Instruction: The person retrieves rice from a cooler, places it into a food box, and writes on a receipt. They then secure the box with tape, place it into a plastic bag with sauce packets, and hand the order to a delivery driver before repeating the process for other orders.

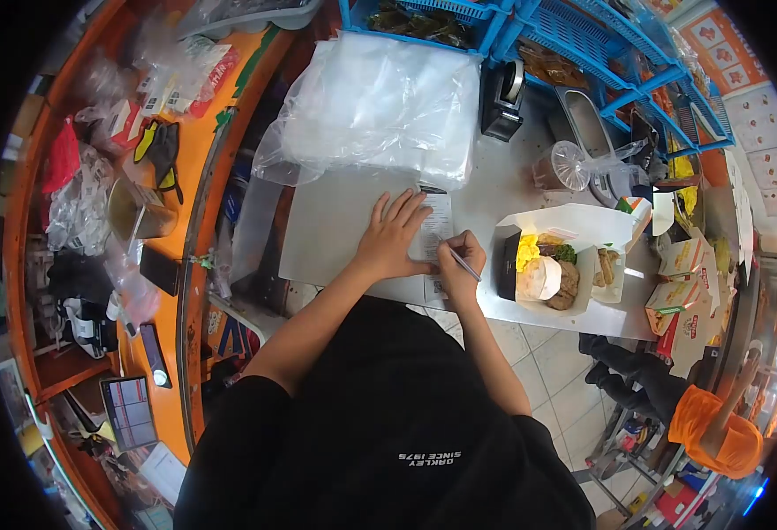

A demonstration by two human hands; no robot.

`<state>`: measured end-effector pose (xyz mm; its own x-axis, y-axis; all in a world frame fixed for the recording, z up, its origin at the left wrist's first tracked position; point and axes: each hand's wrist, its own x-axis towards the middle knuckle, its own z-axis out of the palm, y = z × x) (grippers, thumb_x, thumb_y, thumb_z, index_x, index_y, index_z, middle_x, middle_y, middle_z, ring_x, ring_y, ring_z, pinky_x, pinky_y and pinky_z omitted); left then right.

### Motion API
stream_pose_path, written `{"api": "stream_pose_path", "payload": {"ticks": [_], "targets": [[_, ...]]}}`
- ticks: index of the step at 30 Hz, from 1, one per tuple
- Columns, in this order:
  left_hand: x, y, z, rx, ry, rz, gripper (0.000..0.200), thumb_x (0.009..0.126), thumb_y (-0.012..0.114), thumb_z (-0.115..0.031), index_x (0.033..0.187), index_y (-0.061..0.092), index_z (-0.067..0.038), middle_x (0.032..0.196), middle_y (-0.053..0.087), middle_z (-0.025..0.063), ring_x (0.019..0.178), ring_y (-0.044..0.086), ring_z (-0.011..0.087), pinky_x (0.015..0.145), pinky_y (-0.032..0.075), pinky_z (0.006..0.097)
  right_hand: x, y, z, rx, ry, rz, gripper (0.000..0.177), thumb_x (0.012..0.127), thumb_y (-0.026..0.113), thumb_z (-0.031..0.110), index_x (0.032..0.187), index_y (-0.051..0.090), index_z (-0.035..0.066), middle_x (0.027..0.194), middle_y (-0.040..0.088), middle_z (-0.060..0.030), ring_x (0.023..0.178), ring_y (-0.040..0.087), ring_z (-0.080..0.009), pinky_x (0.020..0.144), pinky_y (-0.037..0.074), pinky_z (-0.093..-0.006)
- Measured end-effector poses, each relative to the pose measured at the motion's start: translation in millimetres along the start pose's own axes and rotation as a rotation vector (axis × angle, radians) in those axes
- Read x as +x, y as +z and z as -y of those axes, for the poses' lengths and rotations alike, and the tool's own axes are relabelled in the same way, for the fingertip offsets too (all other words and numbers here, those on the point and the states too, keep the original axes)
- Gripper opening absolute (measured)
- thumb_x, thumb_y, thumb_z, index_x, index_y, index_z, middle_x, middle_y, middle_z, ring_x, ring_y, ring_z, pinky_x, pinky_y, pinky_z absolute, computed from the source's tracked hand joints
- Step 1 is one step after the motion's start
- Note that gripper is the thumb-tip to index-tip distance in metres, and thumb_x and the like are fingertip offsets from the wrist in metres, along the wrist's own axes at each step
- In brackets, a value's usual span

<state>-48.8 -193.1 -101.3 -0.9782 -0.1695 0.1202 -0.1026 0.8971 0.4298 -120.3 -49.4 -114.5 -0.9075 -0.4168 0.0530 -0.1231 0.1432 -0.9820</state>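
Observation:
A long printed slip point(439, 215) lies on the metal table point(335, 208). My left hand point(392, 240) rests flat at the slip's left edge, fingers spread, holding nothing. My right hand point(460, 261) is closed around a slim pen point(464, 264), its tip on or just above the slip. To the right of that hand stands an open white food box point(565, 221) with a pale wrapped round item point(539, 277), yellow and green food and brown pieces inside. Beyond the slip lies a stack of clear plastic bags point(380, 106).
Blue crates point(583, 44) and a black tape dispenser point(501, 102) stand at the back. Folded cartons point(678, 291) sit at the right end. An orange counter point(163, 318) with phones and bags runs along the left. A person in orange point(715, 433) is at the lower right.

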Motion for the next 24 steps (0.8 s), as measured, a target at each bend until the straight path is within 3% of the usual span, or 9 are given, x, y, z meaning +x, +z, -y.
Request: {"api": "stream_pose_path", "payload": {"ticks": [4, 14, 17, 19, 20, 24], "targets": [[-0.3, -1.4, -1.4, -0.047, 0.002, -0.028, 0.093, 0.055, 0.079, -0.052, 0.129, 0.045, -0.007, 0.144, 0.034, 0.011, 0.139, 0.023, 0.0272, 0.113, 0.011, 0.0509, -0.5, -2.1, -0.1, -0.001, 0.001, -0.022, 0.016, 0.077, 0.062, 0.002, 0.069, 0.048, 0.002, 0.059, 0.051, -0.001, 0.055, 0.046, -0.0044, 0.049, 0.039, -0.0218], [0.0, -1.8, -1.4, -0.042, -0.01, -0.015, 0.092, 0.055, 0.079, -0.052, 0.129, 0.045, -0.008, 0.144, 0.034, 0.0104, 0.139, 0.023, 0.0268, 0.113, 0.011, 0.0508, -0.7, 1.5, -0.8, 0.087, 0.011, -0.019, 0.017, 0.079, 0.064, 0.003, 0.071, 0.049, 0.001, 0.061, 0.053, -0.0018, 0.056, 0.047, -0.0047, 0.05, 0.039, -0.0225], [-0.5, -0.5, 0.6, -0.005, -0.004, 0.003, 0.092, 0.056, 0.079, -0.051, 0.13, 0.045, -0.009, 0.145, 0.034, 0.0102, 0.139, 0.023, 0.0265, 0.113, 0.01, 0.0503, -2.2, 0.4, 9.7, -0.047, 0.062, 0.103, 0.017, 0.079, 0.064, 0.004, 0.072, 0.049, 0.001, 0.061, 0.054, -0.0042, 0.055, 0.049, -0.0057, 0.05, 0.04, -0.0236], [-0.4, 1.6, 0.8, -0.009, -0.003, -0.016, 0.093, 0.056, 0.077, -0.054, 0.13, 0.045, -0.009, 0.144, 0.035, 0.0112, 0.138, 0.025, 0.0267, 0.113, 0.011, 0.051, -2.3, -1.1, 8.7, -0.32, -0.185, -0.058, 0.017, 0.079, 0.064, 0.005, 0.072, 0.049, 0.001, 0.06, 0.055, -0.0059, 0.054, 0.051, -0.0065, 0.049, 0.042, -0.0244], [0.0, 1.4, 0.6, -0.008, -0.004, -0.018, 0.093, 0.056, 0.077, -0.054, 0.13, 0.045, -0.009, 0.144, 0.035, 0.0112, 0.138, 0.025, 0.0267, 0.113, 0.011, 0.051, -2.6, -1.1, 12.3, -0.32, -0.186, -0.057, 0.017, 0.079, 0.064, 0.005, 0.072, 0.049, 0.001, 0.06, 0.055, -0.0059, 0.054, 0.051, -0.0065, 0.049, 0.042, -0.0244], [-0.8, 1.7, 0.3, -0.01, -0.001, -0.023, 0.093, 0.056, 0.077, -0.053, 0.131, 0.045, -0.009, 0.144, 0.035, 0.011, 0.138, 0.025, 0.0264, 0.113, 0.011, 0.0508, -5.9, 2.7, 5.8, -0.049, 0.013, 0.0, 0.016, 0.078, 0.063, 0.004, 0.072, 0.049, 0.0, 0.059, 0.055, -0.0072, 0.053, 0.052, -0.0081, 0.049, 0.043, -0.0255]]}}
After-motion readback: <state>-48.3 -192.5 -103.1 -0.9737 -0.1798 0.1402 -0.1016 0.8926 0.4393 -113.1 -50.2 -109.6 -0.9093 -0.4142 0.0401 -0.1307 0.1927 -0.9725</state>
